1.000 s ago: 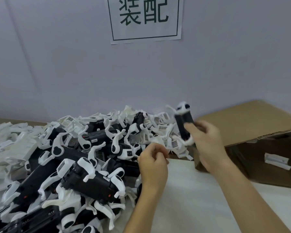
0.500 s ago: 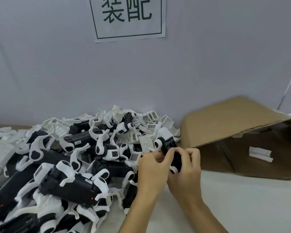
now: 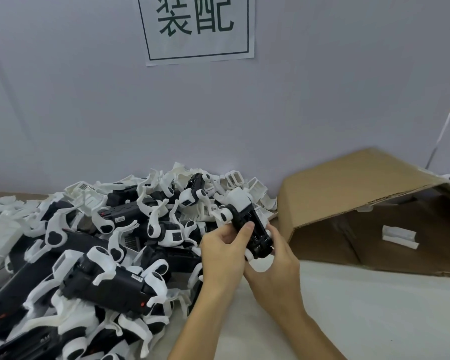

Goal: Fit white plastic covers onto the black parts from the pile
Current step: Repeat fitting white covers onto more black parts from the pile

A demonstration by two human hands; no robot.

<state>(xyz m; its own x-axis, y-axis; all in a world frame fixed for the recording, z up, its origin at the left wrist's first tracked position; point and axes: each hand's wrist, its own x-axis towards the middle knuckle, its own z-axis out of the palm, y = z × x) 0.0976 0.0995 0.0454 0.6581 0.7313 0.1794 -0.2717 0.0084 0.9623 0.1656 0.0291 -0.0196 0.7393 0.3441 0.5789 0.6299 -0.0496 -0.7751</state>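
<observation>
A black part [image 3: 250,231] is held up betw. both hands, just above the right edge of the pile [image 3: 94,255] and near the front of the table [image 3: 374,307]. A white cover [image 3: 238,200] is seated on its far end; smaller white pieces are seen at its near end and left side. The left hand [image 3: 222,252] is curled round the part's left side, thumb laid on the black body. The right hand [image 3: 276,263] is wrapped under and round the near end, fingers bent against it. The pile of black parts w/ white covers and loose white shells is spread over the left half of the table, up to the wall [image 3: 322,100]. A cardboard box [image 3: 361,188] is lying on its side to the right, opening toward the camera, w/ a white piece [image 3: 399,236] inside. A paper sign [image 3: 196,27] w/ green characters is fixed to the wall
</observation>
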